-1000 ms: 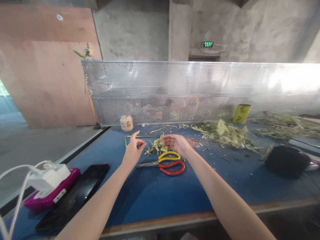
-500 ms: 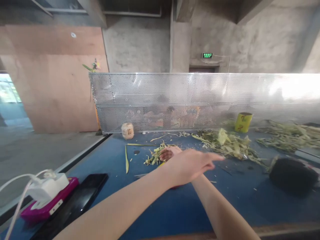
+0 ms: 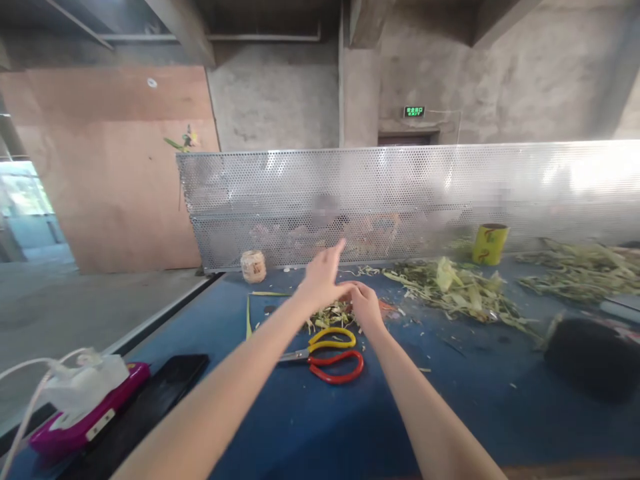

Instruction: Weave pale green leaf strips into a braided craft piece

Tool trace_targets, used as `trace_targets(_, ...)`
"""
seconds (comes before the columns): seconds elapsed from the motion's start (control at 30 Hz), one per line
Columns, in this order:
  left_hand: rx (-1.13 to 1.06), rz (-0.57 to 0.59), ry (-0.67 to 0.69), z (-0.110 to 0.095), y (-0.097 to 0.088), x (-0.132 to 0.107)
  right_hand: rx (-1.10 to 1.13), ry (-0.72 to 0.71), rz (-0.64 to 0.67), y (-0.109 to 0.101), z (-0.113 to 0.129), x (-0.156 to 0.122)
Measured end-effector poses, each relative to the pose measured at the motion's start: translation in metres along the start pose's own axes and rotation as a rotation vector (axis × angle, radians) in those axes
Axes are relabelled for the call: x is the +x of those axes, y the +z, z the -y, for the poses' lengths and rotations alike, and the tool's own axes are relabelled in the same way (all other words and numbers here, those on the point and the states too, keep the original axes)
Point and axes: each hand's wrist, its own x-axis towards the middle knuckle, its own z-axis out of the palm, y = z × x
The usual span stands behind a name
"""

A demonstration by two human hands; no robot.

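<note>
My left hand (image 3: 320, 277) hovers over a small heap of pale green plant trimmings (image 3: 333, 317), with its index finger stretched out and nothing visible in it. Beside it my right hand (image 3: 364, 305) is curved at the heap's right side, fingers bent toward the left and apart from the palm. The two hands overlap or nearly touch near the left thumb; whether they make contact I cannot tell. Just in front of the heap lie scissors (image 3: 336, 360) with one yellow and one red handle, their blades partly behind my left forearm. A long green strip (image 3: 249, 317) lies left of the heap.
A roll of twine (image 3: 253, 267) and a yellow tube (image 3: 490, 244) stand before the perforated metal screen (image 3: 300, 200). Leafy heaps (image 3: 455, 290) and a dark object (image 3: 593, 360) lie right. A phone (image 3: 173, 387) and a magenta power strip (image 3: 90, 417) with plugs sit left.
My left hand has swung from across my right forearm up and left over the trimmings. My right hand has shifted slightly right. The scissors, hidden before, now show.
</note>
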Motion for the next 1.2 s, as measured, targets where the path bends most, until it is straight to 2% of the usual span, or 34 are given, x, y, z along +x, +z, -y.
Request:
trace_targets(0.03, -0.014, 0.030, -0.091, 0.017, -0.010, 0.000, 0.030, 0.034, -0.056, -0.001, 0.001, 0.000)
trace_targets(0.1, -0.069, 0.159, -0.324, 0.050, -0.024, -0.002, 0.077, 0.092, -0.139, -0.002, 0.002, -0.001)
trace_targets(0.13, -0.053, 0.170, -0.371, 0.065, -0.028, -0.004, 0.086, 0.108, -0.149, -0.003, 0.002, -0.001)
trace_targets(0.27, 0.031, 0.136, -0.447, 0.108, -0.032, -0.018, 0.058, 0.114, -0.176, -0.009, 0.003, 0.002)
trace_targets(0.37, 0.008, 0.242, -0.465, 0.122, -0.029, -0.029, -0.004, 0.097, -0.211, -0.016, 0.002, 0.005)
trace_targets(0.47, -0.048, 0.367, -0.456, 0.121, -0.023, -0.040, -0.116, 0.086, -0.178, -0.021, -0.001, 0.007)
trace_targets(0.6, -0.094, 0.381, -0.410, 0.111, -0.014, -0.047, -0.334, 0.062, -0.059, -0.019, -0.008, 0.005)
trace_targets(0.8, -0.090, 0.269, -0.368, 0.102, -0.010, -0.048, -0.607, 0.030, 0.093, -0.010, -0.003, -0.005)
trace_targets(1.07, -0.066, 0.065, -0.323, 0.095, 0.005, -0.066, -0.886, -0.063, 0.185, 0.008, 0.002, -0.017)
trace_targets(1.2, -0.078, -0.079, -0.247, 0.085, 0.000, -0.066, -0.972, -0.203, 0.168, 0.012, 0.000, -0.020)
